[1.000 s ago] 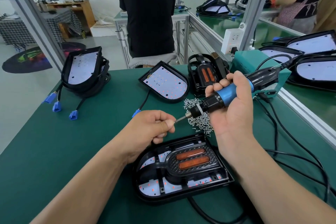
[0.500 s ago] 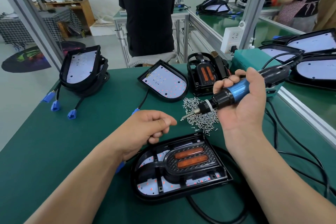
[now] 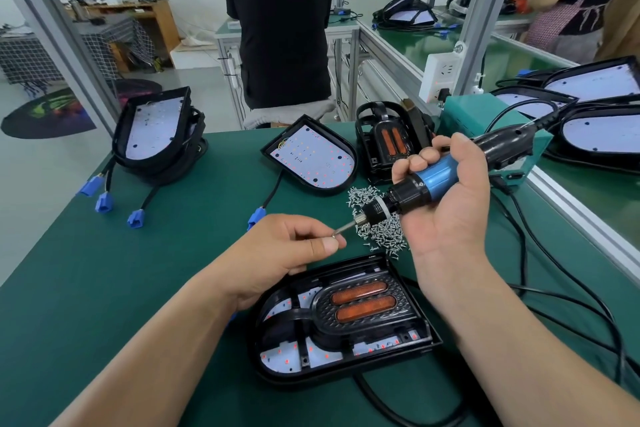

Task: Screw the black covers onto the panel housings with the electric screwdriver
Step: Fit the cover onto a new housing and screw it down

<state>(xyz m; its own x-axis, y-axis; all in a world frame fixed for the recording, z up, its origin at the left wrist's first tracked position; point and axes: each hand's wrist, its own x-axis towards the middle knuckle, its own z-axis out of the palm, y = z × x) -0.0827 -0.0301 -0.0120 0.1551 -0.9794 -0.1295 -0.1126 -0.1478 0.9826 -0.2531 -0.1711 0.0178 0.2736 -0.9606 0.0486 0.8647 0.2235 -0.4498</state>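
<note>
A panel housing (image 3: pixel 427 345) lies near me on the green table, with a black cover (image 3: pixel 360 303) with two orange lenses seated in it. My right hand (image 3: pixel 446 208) grips the blue-and-black electric screwdriver (image 3: pixel 433 184), held above the table with its bit pointing left. My left hand (image 3: pixel 294 250) pinches a small screw (image 3: pixel 334 236) at the bit's tip. A pile of loose screws (image 3: pixel 377 218) lies just behind the housing, under the screwdriver.
An uncovered housing (image 3: pixel 311 158) with a white LED board sits behind the screws. More housings are stacked at the far left (image 3: pixel 156 135), their blue connectors (image 3: pixel 104 201) trailing. A spare black cover (image 3: pixel 388 142) and a teal power box (image 3: pixel 485 121) stand at the back right. Cables (image 3: pixel 554 288) trail on the right.
My left hand, which had drawn back from the bit half a second ago, is at the bit's tip again with a screw. The screwdriver has stayed roughly where it was.
</note>
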